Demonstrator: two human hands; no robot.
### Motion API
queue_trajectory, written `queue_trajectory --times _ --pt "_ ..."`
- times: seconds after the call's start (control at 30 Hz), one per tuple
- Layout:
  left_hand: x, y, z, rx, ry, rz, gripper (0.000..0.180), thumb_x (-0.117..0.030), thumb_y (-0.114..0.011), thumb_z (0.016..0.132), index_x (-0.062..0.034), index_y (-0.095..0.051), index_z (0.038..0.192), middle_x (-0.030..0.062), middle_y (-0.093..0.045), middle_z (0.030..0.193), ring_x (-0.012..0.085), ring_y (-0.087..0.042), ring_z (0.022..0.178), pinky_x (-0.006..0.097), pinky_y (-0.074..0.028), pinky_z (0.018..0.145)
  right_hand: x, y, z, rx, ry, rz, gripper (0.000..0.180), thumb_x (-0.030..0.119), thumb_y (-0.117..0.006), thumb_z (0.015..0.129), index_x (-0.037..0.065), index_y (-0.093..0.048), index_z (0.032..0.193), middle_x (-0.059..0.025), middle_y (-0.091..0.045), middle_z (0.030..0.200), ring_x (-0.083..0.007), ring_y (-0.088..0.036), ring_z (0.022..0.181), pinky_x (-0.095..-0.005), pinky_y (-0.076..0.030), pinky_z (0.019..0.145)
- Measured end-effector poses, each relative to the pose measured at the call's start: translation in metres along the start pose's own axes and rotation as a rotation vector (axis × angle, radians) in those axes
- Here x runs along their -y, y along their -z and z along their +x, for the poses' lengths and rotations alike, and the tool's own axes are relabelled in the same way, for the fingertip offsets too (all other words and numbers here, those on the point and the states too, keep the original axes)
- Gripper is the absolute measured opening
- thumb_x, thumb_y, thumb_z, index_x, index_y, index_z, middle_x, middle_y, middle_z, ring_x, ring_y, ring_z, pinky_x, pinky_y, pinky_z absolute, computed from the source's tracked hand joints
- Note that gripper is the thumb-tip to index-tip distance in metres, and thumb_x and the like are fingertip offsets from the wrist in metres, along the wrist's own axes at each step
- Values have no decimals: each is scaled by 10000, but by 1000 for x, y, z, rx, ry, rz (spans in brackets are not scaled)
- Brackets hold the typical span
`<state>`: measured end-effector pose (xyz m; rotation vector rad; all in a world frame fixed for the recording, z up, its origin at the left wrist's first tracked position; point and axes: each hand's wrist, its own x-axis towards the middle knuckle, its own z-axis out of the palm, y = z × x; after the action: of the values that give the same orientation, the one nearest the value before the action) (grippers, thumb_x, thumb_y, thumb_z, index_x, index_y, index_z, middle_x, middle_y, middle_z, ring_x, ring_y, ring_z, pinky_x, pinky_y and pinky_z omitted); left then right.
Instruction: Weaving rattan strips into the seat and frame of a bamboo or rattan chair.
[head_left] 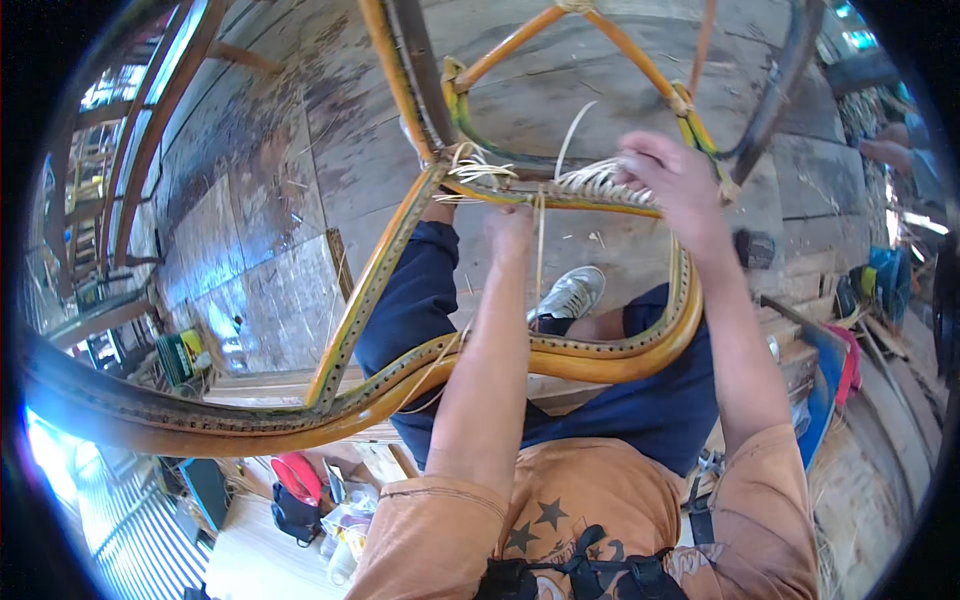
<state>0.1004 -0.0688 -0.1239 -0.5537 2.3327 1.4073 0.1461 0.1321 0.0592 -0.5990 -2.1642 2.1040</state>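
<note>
Board floor point(250, 180) underneath. Above dark trousers point(420, 290), big curved cane frame point(590, 365), near edge toward shirt point(600, 480); can't tell if touching the lap. Looks stiff, bulky, probably light for its size, maybe slippery on the glossy curves. Grab by thick near edge or close to corner joints, never by the wrapping. Farther in, crossbar point(570, 204): likely rigid, good for steadying. Right hand point(668, 175): fingers curled by crossbar's right end, next to wrapping; can't tell if pinching a strip. Left hand point(512, 228): up against crossbar's near side, left of middle; can't tell if clamped or just resting. Pale wrapping point(600, 178) on crossbar's right half: probably springy, easily split if kinked. Loose strand point(568, 135) sticking up mid-crossbar: likely whippy, best pinched low.
</note>
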Motion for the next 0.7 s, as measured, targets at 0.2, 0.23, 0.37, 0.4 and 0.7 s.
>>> queue_trajectory --times 0.2,0.23,0.37,0.4,0.7 --pt "-47 4 -37 8 5 -34 208 -135 -550 713 41 -618 801 226 -598 677 299 -609 622 390 -442 603 -60 -73 69 226 383 -902 92 118 -596 751 78 -632 827 -71 -600 796 -242 -573 778 -359 -450 704" --pt "-39 4 -33 -5 18 -43 208 -135 -550 713 41 -618 801 226 -598 677 299 -609 622 390 -442 603 -64 -79 69 245 371 -1014 91 124 -597 747 92 -637 823 -71 -595 821 -263 -554 833 -374 -439 736" --pt "-23 -2 -21 41 82 -130 217 -149 -558 728 23 -633 836 247 -617 793 381 -606 814 428 -446 716 -80 -86 72 300 280 -1171 98 158 -610 746 132 -654 829 -54 -583 876 -257 -526 923 -393 -421 780" --pt "-21 -4 -21 45 70 -142 215 -150 -555 734 23 -633 837 247 -616 790 381 -607 811 426 -446 712 -83 -87 71 308 279 -1179 98 158 -610 746 132 -654 829 -54 -583 876 -257 -526 923 -393 -421 780" --pt "-41 2 -27 80 174 -121 259 -186 -537 759 45 -634 825 259 -612 789 389 -602 804 428 -440 712 -93 -91 64 265 289 -1270 110 185 -587 750 181 -679 809 -11 -585 895 -228 -508 941 -397 -397 810"
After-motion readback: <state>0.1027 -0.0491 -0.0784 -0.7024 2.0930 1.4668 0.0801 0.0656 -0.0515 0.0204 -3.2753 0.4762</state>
